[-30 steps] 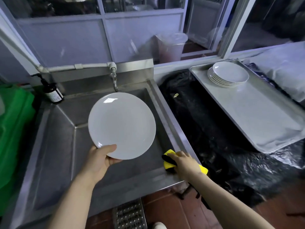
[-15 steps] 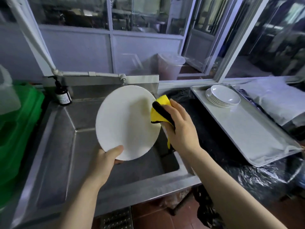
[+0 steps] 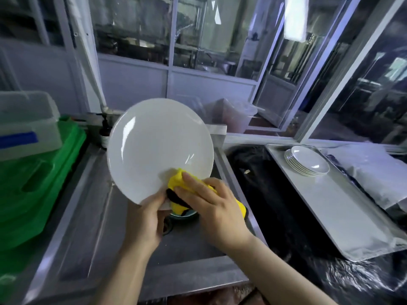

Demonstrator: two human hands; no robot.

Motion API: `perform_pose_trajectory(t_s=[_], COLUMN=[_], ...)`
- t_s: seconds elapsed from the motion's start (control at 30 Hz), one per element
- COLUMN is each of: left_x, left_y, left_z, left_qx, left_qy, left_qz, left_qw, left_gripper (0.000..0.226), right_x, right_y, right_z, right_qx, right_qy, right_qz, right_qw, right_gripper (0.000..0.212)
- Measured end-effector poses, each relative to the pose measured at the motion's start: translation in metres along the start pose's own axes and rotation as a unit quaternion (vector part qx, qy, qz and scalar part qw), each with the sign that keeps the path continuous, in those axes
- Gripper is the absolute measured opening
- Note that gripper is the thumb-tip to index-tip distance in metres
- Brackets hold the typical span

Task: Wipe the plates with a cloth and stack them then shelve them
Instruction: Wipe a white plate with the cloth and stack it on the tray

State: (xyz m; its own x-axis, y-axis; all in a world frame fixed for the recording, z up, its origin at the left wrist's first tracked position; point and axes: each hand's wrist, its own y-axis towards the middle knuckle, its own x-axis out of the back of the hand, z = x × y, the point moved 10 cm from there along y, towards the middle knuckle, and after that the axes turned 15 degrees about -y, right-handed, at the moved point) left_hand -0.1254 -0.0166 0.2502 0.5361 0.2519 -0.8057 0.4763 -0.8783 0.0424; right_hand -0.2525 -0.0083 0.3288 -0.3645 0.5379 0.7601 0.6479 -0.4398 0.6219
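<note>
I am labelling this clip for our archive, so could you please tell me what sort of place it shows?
Probably a commercial kitchen's dishwashing area: a deep stainless steel sink, a stack of white plates on a large metal tray, and glass partitions behind.

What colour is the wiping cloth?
Yellow with a black edge, on the cloth; head view.
</note>
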Motion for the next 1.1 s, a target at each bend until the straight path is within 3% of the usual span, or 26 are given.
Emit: perform_pose_trajectory(t_s=[0.07, 0.27, 0.43, 0.5, 0.7, 0.83, 0.9, 0.97, 1.1], left_x=[0.001, -0.008, -0.011, -0.011, -0.018, -0.017, -0.014, -0.012, -0.011], left_y=[0.000, -0.003, -0.001, 0.000, -0.004, 0.002, 0.004, 0.005, 0.003], left_z=[-0.004, -0.003, 0.006, 0.006, 0.016, 0.018, 0.015, 0.013, 0.011], left_qx=[0.002, 0.015, 0.045, 0.042, 0.058, 0.058, 0.060, 0.059, 0.052], left_qy=[0.005, 0.034, 0.008, 0.018, 0.077, 0.064, 0.048, 0.048, 0.061], left_qz=[0.000, 0.022, 0.017, 0.018, 0.045, 0.022, 0.019, 0.020, 0.002], left_qw=[1.000, 0.999, 0.999, 0.999, 0.994, 0.996, 0.997, 0.997, 0.997], left_gripper=[0.038, 0.045, 0.039, 0.040, 0.039, 0.041, 0.040, 0.043, 0.040], right_x=[0.001, 0.016, 0.010, 0.011, 0.021, 0.021, 0.017, 0.013, 0.006], right_y=[0.010, 0.038, 0.023, 0.028, 0.057, 0.064, 0.058, 0.058, 0.064], right_z=[-0.015, -0.077, -0.005, -0.013, -0.098, -0.025, 0.002, -0.004, -0.072], right_qx=[-0.004, -0.154, 0.007, 0.013, -0.216, -0.074, 0.008, 0.028, -0.135], right_qy=[-0.009, -0.097, -0.023, -0.015, -0.082, -0.017, 0.028, 0.039, 0.018], right_qz=[0.032, 0.050, 0.039, 0.039, 0.019, -0.014, 0.016, 0.032, 0.026], right_qw=[0.999, 0.982, 0.999, 0.999, 0.973, 0.997, 0.999, 0.998, 0.990], right_gripper=[0.047, 0.055, 0.049, 0.048, 0.061, 0.053, 0.048, 0.041, 0.052])
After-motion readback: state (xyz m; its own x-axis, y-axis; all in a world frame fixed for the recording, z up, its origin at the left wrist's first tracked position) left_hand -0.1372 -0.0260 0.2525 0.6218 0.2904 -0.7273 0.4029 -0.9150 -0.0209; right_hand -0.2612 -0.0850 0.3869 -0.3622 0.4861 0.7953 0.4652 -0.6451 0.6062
